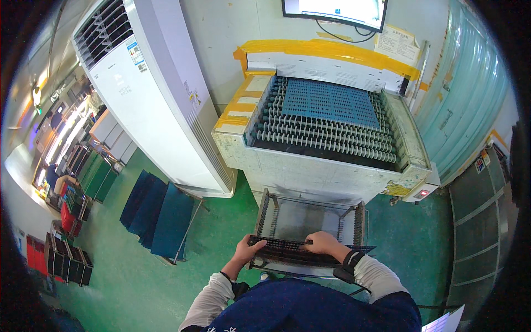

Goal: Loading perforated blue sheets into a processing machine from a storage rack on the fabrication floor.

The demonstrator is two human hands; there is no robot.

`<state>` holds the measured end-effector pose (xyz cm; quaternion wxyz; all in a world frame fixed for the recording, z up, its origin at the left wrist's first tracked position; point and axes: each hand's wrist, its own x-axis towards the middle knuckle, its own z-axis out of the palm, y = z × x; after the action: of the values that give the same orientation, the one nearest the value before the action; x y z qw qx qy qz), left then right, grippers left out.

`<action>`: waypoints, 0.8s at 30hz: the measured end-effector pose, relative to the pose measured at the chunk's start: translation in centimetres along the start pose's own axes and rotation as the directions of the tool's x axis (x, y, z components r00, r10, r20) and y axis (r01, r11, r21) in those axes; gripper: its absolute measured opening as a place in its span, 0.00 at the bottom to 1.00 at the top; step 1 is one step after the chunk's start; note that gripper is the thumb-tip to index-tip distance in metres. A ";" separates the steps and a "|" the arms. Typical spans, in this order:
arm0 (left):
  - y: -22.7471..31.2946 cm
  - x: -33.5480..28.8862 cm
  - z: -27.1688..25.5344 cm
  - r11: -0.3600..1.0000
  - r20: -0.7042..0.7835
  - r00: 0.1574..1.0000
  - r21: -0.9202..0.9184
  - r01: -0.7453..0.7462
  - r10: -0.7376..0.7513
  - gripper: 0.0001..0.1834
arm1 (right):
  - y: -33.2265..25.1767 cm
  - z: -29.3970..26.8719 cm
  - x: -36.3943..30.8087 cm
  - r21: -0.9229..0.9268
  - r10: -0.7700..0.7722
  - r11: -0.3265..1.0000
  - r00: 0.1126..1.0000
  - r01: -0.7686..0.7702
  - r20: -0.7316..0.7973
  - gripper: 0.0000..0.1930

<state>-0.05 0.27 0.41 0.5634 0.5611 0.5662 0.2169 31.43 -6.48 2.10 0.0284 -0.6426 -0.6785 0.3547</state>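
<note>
My left hand (245,250) is closed on the left end of a dark perforated panel (282,245), its thumb over the upper edge. My right hand (326,246) grips the same edge farther right, fingers bent over it. The panel stands at the near side of a metal slotted rack (265,213), along with what look like more dark panels; how many is hidden. Beyond the rack, a blue perforated panel (331,102) lies flat on the rows of white rollers (326,141) of a conveyor machine.
The machine's pale front wall (310,177) rises just past the rack. To the left, dark blue panels (171,221) lean on a metal stand, with a tall white air conditioner (160,94) behind. Grey metal frames (478,221) stand at the right. Other people work far left.
</note>
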 end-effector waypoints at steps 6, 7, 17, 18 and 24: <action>-0.4 0.3 0.1 1.000 0.002 1.000 0.015 0.013 -0.013 0.32 | -0.3 -0.3 -0.1 -0.005 0.023 1.000 1.000 -0.023 0.010 0.28; -1.1 0.6 0.1 1.000 -0.004 1.000 0.023 0.002 -0.002 0.32 | -0.5 -0.4 -0.1 -0.004 0.039 0.999 0.999 -0.039 0.023 0.28; 1.5 -0.5 0.0 0.997 0.030 0.999 0.068 0.027 -0.029 0.35 | 0.4 0.3 0.1 -0.038 0.012 0.999 1.000 -0.012 -0.010 0.28; 1.5 -0.6 -0.2 0.998 0.013 1.000 0.066 0.016 -0.017 0.35 | 0.3 0.3 0.1 -0.047 -0.005 0.999 1.000 0.005 -0.018 0.28; -1.1 0.4 -0.1 0.997 0.004 1.000 0.072 -0.020 0.020 0.35 | 0.0 0.2 0.2 -0.080 0.003 0.997 1.000 -0.002 0.013 0.24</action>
<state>-0.43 0.35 -0.68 0.5416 0.5872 0.5669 0.2011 31.31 -6.39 1.88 -0.0021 -0.6416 -0.6916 0.3317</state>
